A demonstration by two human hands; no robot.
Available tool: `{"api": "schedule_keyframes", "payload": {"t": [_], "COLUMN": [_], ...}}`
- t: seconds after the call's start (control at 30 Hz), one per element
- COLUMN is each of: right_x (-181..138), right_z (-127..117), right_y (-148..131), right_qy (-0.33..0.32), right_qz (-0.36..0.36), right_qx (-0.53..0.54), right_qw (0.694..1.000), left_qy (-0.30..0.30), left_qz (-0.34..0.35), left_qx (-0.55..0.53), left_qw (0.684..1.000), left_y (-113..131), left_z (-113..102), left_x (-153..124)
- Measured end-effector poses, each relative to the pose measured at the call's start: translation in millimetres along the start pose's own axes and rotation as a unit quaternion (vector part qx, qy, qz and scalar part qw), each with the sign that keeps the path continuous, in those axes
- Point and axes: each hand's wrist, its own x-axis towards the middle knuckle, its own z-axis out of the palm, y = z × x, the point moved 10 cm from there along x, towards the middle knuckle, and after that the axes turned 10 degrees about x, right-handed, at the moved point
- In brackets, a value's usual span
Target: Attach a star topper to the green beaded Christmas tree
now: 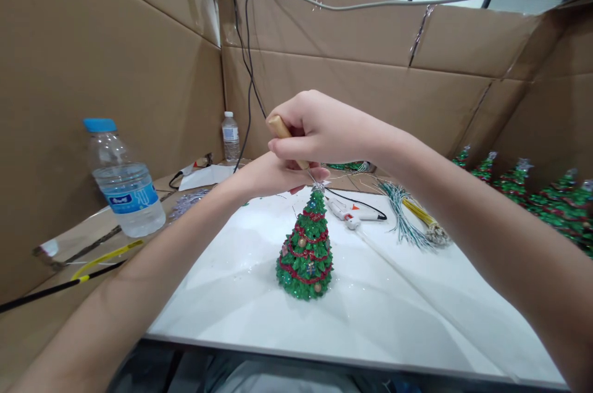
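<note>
A small green Christmas tree figurine (306, 254) with red garlands and coloured balls stands upright on the white board (231, 300). My right hand (319, 127) is closed round a wooden-handled tool (280, 128), whose thin point reaches down to the silvery tip of the tree. My left hand (273, 175) lies just under the right one, fingers curled close to the tree's top; what it pinches is hidden. Both hands hover above the figurine.
A glue gun (354, 214) with its black cord lies behind the tree, beside a bundle of green and yellow wires (410, 220). A water bottle (123, 183) stands at left, a smaller bottle (230, 135) farther back. Finished trees (546, 198) line the right. Cardboard walls enclose the desk.
</note>
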Motion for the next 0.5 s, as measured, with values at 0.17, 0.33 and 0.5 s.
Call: {"api": "schedule_keyframes", "payload": {"t": [0.17, 0.33, 0.5], "right_x": [2.3, 6.5, 6.7], "right_z": [-2.3, -3.7, -8.2], "right_y": [8.4, 19.0, 40.6], "right_qy": [0.006, 0.029, 0.075], "right_qz": [0.009, 0.034, 0.066], "right_qx": [0.024, 0.083, 0.163], "right_qw": [1.000, 0.996, 0.981], "left_qy": [-0.008, -0.015, -0.015], "left_qz": [0.003, 0.021, 0.040], "left_qx": [-0.020, -0.051, -0.083], "left_qw": [1.000, 0.998, 0.996], "left_y": [-4.9, -5.6, -3.3], "left_z": [3.1, 5.4, 7.5], "left_x": [3.5, 4.5, 4.8]}}
